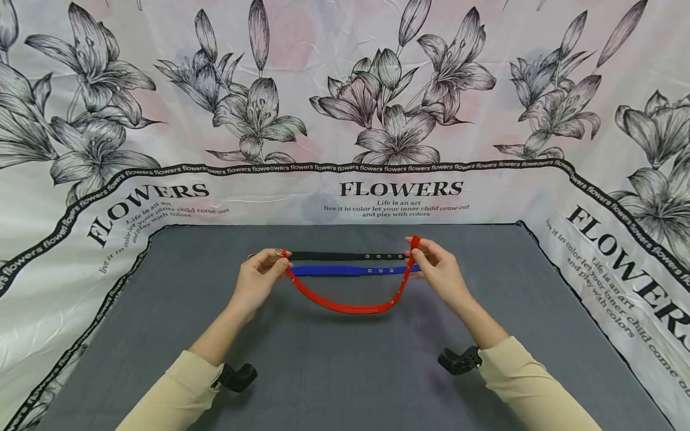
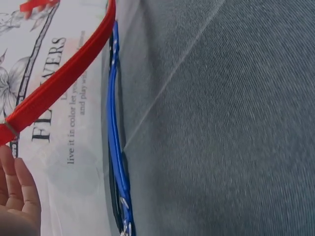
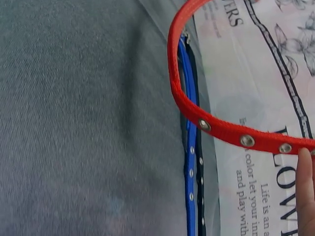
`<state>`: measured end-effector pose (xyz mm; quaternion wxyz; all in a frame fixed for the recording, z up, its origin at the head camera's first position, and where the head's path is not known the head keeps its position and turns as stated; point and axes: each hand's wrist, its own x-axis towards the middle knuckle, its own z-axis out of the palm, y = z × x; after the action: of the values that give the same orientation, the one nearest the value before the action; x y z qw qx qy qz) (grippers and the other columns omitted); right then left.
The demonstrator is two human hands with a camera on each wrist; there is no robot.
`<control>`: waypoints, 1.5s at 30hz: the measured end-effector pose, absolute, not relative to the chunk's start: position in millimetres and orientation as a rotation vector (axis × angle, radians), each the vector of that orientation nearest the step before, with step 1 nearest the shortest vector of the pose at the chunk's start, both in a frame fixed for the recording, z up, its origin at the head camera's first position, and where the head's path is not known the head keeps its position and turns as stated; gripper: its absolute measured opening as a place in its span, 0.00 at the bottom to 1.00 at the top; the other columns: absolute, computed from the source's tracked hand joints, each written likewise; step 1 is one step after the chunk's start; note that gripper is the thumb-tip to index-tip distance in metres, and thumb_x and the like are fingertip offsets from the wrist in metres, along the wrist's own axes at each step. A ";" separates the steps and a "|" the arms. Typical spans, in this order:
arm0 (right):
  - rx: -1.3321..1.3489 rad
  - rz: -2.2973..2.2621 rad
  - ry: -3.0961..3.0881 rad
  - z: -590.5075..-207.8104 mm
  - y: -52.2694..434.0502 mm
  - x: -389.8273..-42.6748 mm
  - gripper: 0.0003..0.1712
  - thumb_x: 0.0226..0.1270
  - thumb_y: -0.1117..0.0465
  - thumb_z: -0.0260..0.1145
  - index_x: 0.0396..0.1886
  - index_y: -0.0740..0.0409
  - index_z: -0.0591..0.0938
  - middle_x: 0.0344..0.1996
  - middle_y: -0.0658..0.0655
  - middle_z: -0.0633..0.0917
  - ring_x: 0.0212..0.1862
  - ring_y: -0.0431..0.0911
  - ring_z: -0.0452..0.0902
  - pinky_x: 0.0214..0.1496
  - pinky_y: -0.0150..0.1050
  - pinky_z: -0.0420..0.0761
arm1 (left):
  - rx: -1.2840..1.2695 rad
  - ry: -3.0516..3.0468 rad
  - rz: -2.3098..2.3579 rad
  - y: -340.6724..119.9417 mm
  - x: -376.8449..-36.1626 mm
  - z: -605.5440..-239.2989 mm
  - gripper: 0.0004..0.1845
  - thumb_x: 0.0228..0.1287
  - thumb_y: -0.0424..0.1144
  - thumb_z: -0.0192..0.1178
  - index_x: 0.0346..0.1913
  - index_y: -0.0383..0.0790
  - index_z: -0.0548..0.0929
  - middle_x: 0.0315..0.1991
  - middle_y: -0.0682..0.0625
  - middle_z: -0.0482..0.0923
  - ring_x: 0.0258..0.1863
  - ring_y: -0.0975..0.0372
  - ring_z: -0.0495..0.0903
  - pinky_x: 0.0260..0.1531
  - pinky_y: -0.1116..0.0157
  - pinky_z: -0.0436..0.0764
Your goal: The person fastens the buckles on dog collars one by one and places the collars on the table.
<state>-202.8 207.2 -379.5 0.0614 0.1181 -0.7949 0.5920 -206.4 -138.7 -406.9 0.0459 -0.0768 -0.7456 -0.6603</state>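
A red collar (image 1: 345,308) with metal eyelets hangs in a downward curve between both hands, over the grey cloth. My left hand (image 1: 254,280) pinches its buckle end at the left. At the right, my right hand (image 1: 439,272) pinches the eyelet end, whose tip sticks up above the fingers. Behind it a blue collar (image 1: 329,271) and a black collar (image 1: 329,256) lie straight and side by side on the cloth. The right wrist view shows eyelets along the red collar (image 3: 246,140) near a fingertip. In the left wrist view, the blue collar's (image 2: 114,128) buckle points toward the bottom.
A grey cloth (image 1: 345,371) covers the work surface. Around it runs a white floral sheet (image 1: 296,197) with printed lettering, which rises behind as a backdrop. A black wrist camera (image 1: 237,378) sits at the left cuff and another black camera (image 1: 458,361) at the right.
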 end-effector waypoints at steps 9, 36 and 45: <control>0.381 1.689 -2.542 -371.3 189.6 -197.5 0.21 0.70 0.65 0.52 0.61 0.61 0.72 0.42 0.66 0.78 0.38 0.36 0.79 0.37 0.43 0.82 | -0.165 -2.302 -1.986 -122.3 -211.0 -410.0 0.18 0.64 0.48 0.56 0.49 0.39 0.80 0.36 0.46 0.80 0.37 0.59 0.79 0.39 0.69 0.80; 0.528 1.619 -2.687 -393.0 169.7 -214.6 0.15 0.64 0.59 0.62 0.50 0.57 0.76 0.42 0.58 0.82 0.40 0.50 0.79 0.36 0.38 0.79 | -0.177 -2.396 -2.147 -86.4 -215.4 -393.8 0.14 0.62 0.41 0.60 0.48 0.39 0.79 0.40 0.42 0.78 0.34 0.51 0.81 0.34 0.63 0.80; 0.602 1.610 -2.755 -393.5 156.1 -216.2 0.13 0.63 0.57 0.63 0.47 0.52 0.78 0.42 0.56 0.81 0.41 0.52 0.78 0.36 0.40 0.77 | -0.258 -2.492 -2.034 -80.4 -217.7 -401.3 0.18 0.60 0.50 0.60 0.50 0.46 0.82 0.40 0.45 0.80 0.37 0.47 0.78 0.30 0.64 0.78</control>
<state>-216.2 156.1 -393.5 -0.0530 0.1852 -0.8471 0.4952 -217.7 -80.4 -401.3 -0.0427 -0.0800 -0.7716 -0.6296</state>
